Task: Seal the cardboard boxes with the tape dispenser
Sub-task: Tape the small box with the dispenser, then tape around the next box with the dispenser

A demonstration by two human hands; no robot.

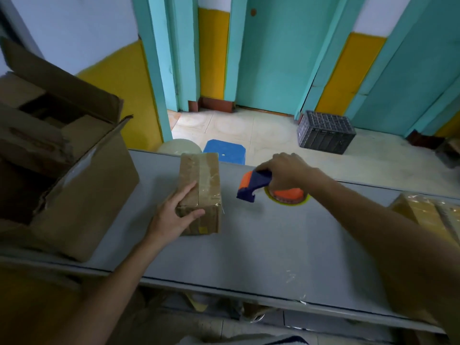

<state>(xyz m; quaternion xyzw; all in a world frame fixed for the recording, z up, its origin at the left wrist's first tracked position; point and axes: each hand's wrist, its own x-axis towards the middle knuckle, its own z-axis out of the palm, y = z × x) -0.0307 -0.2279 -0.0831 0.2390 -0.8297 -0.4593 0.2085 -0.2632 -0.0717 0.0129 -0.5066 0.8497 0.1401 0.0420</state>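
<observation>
Where a big open brown cardboard carton (82,195) crowded the left end of the grey table (273,245), I saw the left hand (174,215) laid straight-fingered on the small tape-striped brown cardboard box (201,185), thumb across its near face, apparently to steady it. Near its right, not touching, the right hand (286,173) was curled round the orange-and-navy plastic tape dispenser (258,185), which rested on the tabletop, seemingly ready to lift.

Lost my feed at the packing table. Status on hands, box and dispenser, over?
Left hand rests on small taped box. Right hand grips tape dispenser, down on table, right of box. Nothing between them.
</observation>
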